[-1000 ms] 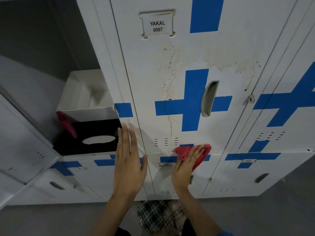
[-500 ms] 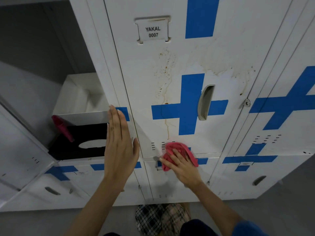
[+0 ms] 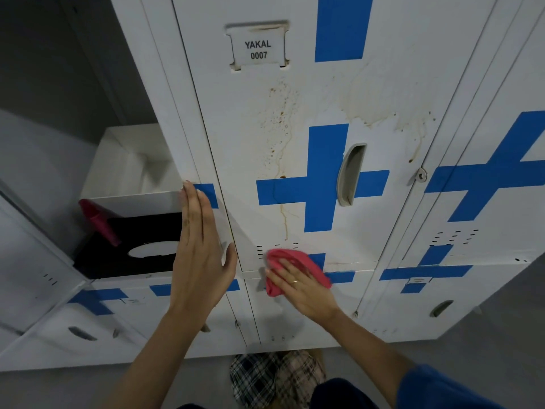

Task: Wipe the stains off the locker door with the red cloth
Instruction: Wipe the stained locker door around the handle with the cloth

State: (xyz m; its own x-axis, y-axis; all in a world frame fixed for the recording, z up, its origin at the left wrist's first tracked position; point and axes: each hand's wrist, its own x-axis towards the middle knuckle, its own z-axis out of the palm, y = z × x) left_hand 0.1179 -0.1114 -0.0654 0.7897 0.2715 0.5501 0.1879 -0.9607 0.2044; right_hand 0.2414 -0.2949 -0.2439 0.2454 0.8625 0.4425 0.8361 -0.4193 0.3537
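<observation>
Right hand [image 3: 303, 290] presses the cloth [image 3: 298, 268] flat-fingered on the door's [image 3: 324, 113] bottom edge; stains [image 3: 280, 134] above. Left hand [image 3: 199, 255], fingers straight, seemingly touches the frame.

Painted metal, soft cloth

Locker door [image 3: 318, 119]: smooth white painted metal, faint sheen, brown-stained; red cloth [image 3: 298, 268] soft, matt, crumpled; handle [image 3: 351, 175] grey plastic.

A bank of white metal lockers [image 3: 472, 84] fills most of the frame, marked with blue tape crosses [image 3: 498, 169]. At the left an open compartment [image 3: 132, 166] shows a pale interior and, below a shelf, a black box [image 3: 129, 255] with an oval opening. A grey wall [image 3: 44, 84] takes the upper left. Along the bottom edge runs a grey floor [image 3: 501, 349], and lower rows of lockers sit just above it.
</observation>
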